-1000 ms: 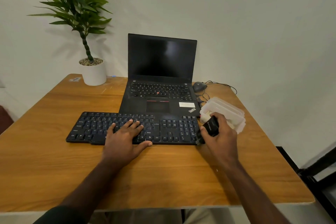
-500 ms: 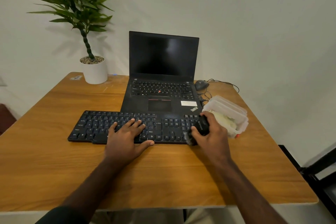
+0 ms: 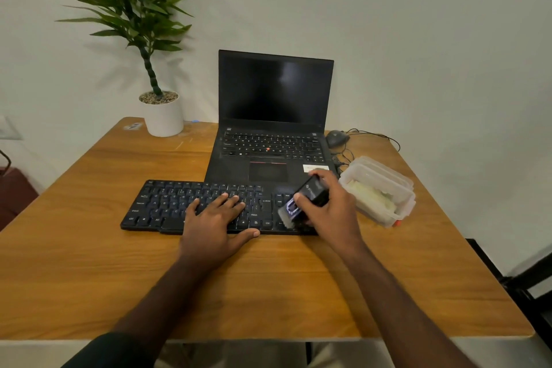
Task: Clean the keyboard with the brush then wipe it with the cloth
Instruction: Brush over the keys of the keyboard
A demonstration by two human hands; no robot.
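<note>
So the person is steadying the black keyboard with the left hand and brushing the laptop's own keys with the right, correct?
Not quite. In the head view the right hand holds the brush over the right end of the black keyboard, not the laptop keys. The left hand does rest flat on that keyboard.

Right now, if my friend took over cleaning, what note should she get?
Left hand: flat on the keyboard, steadying it.
Right hand: fingers gripping the black brush, bristles down on the keyboard's right end.
Cloth: pale wad that looks like it, in the clear tub to the right, untouched.
Done: brushing has begun at the right end.
Left: brush the other keys, put the brush down, then wipe with the cloth.
</note>
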